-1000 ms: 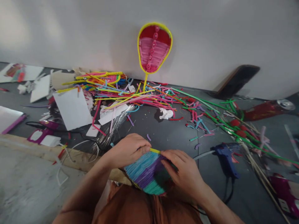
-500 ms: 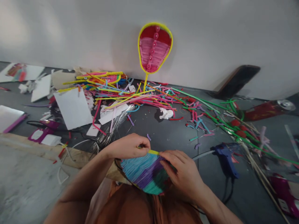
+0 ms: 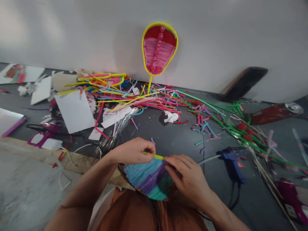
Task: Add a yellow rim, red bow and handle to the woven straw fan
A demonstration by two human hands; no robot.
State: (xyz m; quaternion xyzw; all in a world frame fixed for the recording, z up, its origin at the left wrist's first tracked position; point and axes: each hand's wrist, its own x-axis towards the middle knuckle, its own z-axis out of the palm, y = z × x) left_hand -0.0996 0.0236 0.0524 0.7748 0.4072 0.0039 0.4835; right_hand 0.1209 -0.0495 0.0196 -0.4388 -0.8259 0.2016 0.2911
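Note:
A rounded craft piece [image 3: 150, 178] covered in rows of blue, purple and teal pipe cleaners rests over my lap. A yellow pipe cleaner [image 3: 158, 157] runs along its top edge. My left hand [image 3: 132, 150] is closed, pinching the left end of that yellow pipe cleaner. My right hand [image 3: 190, 178] is curled over the piece's right side, fingertips pressed on the yellow pipe cleaner and the purple rows.
A blue glue gun [image 3: 233, 162] lies on the dark floor to the right. A heap of coloured pipe cleaners [image 3: 144, 98] spreads ahead, with white card sheets [image 3: 75, 112] at the left. A red-and-pink balloon-shaped piece [image 3: 159, 48] leans on the wall. A red can [image 3: 274, 113] lies far right.
My left hand has slid slightly left along the top edge, uncovering more of the blue rows. My right hand has barely moved.

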